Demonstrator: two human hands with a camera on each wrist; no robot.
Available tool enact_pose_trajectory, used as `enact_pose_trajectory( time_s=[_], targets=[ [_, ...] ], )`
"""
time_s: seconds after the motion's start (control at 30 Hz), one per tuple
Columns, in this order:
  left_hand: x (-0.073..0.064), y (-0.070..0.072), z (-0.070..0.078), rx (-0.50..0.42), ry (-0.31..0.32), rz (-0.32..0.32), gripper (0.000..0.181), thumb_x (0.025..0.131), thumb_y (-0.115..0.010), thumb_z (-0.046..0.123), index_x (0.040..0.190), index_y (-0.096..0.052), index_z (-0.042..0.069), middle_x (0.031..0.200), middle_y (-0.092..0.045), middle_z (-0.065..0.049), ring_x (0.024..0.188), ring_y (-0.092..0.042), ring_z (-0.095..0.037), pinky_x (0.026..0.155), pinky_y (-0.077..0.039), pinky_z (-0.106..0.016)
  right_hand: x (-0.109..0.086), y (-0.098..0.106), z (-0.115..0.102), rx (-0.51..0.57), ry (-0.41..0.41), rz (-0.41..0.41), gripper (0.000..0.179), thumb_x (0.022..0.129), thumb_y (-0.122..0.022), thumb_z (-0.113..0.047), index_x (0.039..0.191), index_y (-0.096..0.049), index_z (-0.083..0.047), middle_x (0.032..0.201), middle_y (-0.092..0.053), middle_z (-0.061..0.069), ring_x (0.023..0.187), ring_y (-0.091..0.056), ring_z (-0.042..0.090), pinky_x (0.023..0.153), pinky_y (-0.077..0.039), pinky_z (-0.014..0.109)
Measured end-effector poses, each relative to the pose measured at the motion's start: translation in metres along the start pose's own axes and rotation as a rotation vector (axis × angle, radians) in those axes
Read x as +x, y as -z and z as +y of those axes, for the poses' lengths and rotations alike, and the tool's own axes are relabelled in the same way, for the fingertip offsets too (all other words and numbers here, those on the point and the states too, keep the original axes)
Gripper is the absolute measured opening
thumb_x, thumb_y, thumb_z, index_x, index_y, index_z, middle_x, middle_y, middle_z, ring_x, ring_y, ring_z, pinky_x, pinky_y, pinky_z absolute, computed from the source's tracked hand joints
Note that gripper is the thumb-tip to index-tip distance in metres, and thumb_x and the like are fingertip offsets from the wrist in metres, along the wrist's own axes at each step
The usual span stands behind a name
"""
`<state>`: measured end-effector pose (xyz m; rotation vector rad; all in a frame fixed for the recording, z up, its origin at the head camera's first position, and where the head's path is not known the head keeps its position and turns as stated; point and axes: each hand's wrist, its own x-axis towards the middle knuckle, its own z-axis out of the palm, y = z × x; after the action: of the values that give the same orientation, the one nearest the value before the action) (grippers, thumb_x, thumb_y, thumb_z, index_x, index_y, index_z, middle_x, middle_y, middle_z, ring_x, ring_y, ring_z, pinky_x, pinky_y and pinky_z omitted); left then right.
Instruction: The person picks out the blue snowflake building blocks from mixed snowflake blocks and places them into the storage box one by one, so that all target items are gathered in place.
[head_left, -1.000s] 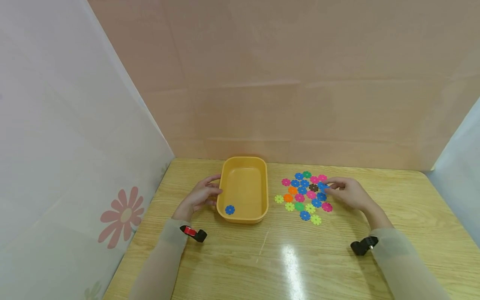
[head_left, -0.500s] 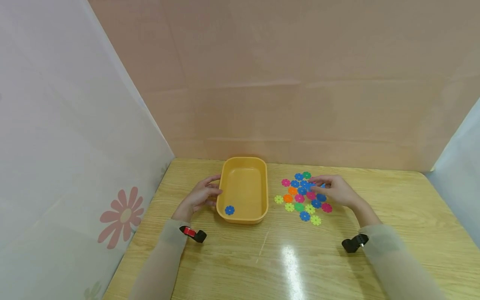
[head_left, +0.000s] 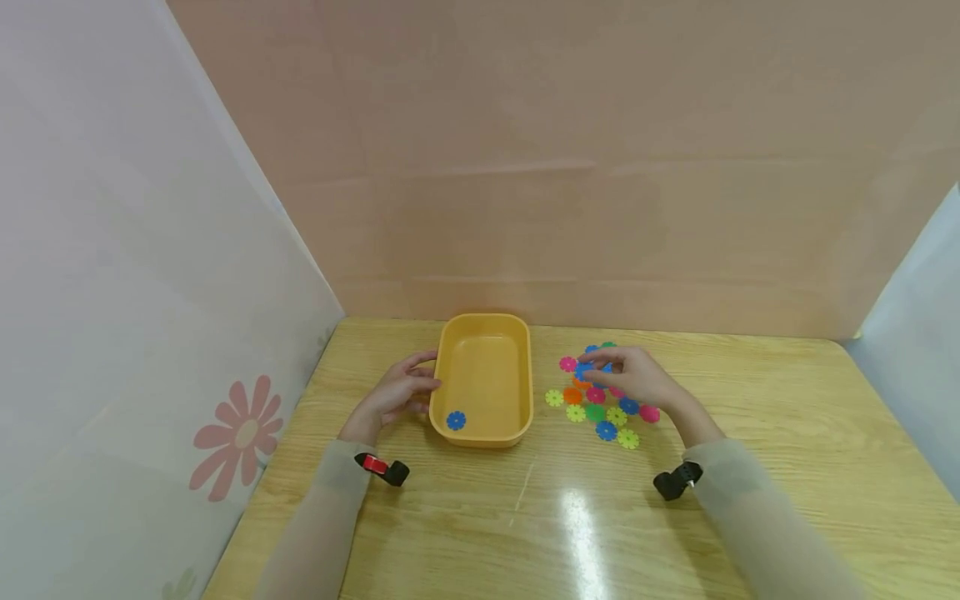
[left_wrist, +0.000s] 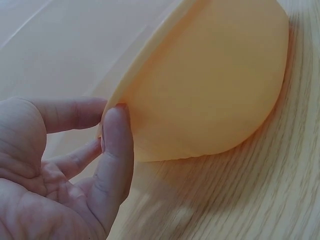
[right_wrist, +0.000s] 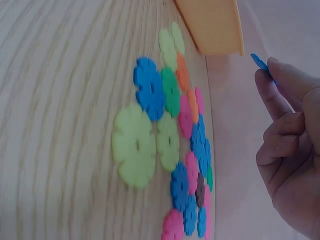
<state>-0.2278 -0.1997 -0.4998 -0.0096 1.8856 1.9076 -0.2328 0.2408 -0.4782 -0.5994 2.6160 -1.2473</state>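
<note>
Blue flower-shaped plastic disc (right_wrist: 259,62) is up off the pale wood-grain tabletop (head_left: 465,517), pinched between the thumb and fingers of the right hand (head_left: 633,375). From the head view it's at 3 o'clock from the yellow-orange rounded rectangular plastic tray (head_left: 483,367), over a flat spread of multicoloured flower-shaped discs (head_left: 595,412). Left hand (head_left: 393,392) is at the tray's 9 o'clock, thumb and fingers pinching the rim. One more blue disc (head_left: 456,421) lies inside, around 7 o'clock.
</note>
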Motion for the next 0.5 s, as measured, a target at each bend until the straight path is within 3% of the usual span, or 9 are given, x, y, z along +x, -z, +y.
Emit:
enact_pose_trajectory(
  time_s=[0.13, 0.3, 0.5],
  targets=[
    [-0.001, 0.0, 0.0, 0.002, 0.005, 0.002, 0.065, 0.098, -0.066, 0.004, 0.158, -0.042, 0.014, 0.13, -0.058, -0.025, 0.097, -0.068, -0.028, 0.069, -0.062, -0.035, 0.007, -0.009, -0.009, 0.037, 0.002, -0.026, 0.039, 0.096, -0.076, -0.034, 0.129, -0.073, -0.012, 0.109, -0.07, 0.004, 0.087, -0.064, 0.034, 0.066, -0.053, 0.032],
    [-0.001, -0.001, 0.001, -0.002, 0.006, 0.005, 0.064, 0.098, -0.066, 0.004, 0.157, -0.042, 0.014, 0.129, -0.058, -0.025, 0.098, -0.068, -0.028, 0.069, -0.062, -0.035, 0.014, -0.019, -0.026, 0.098, 0.005, -0.05, 0.039, 0.098, -0.075, -0.033, 0.131, -0.072, -0.012, 0.112, -0.07, 0.004, 0.101, -0.064, 0.029, 0.084, -0.056, 0.041],
    [-0.002, -0.002, 0.001, -0.014, 0.005, 0.001, 0.065, 0.098, -0.066, 0.004, 0.157, -0.042, 0.013, 0.128, -0.058, -0.024, 0.096, -0.068, -0.027, 0.067, -0.062, -0.034, 0.028, -0.03, -0.041, 0.125, 0.04, -0.095, 0.042, 0.098, -0.074, -0.036, 0.132, -0.072, -0.012, 0.107, -0.071, 0.002, 0.09, -0.063, 0.027, 0.073, -0.053, 0.036]
  ],
)
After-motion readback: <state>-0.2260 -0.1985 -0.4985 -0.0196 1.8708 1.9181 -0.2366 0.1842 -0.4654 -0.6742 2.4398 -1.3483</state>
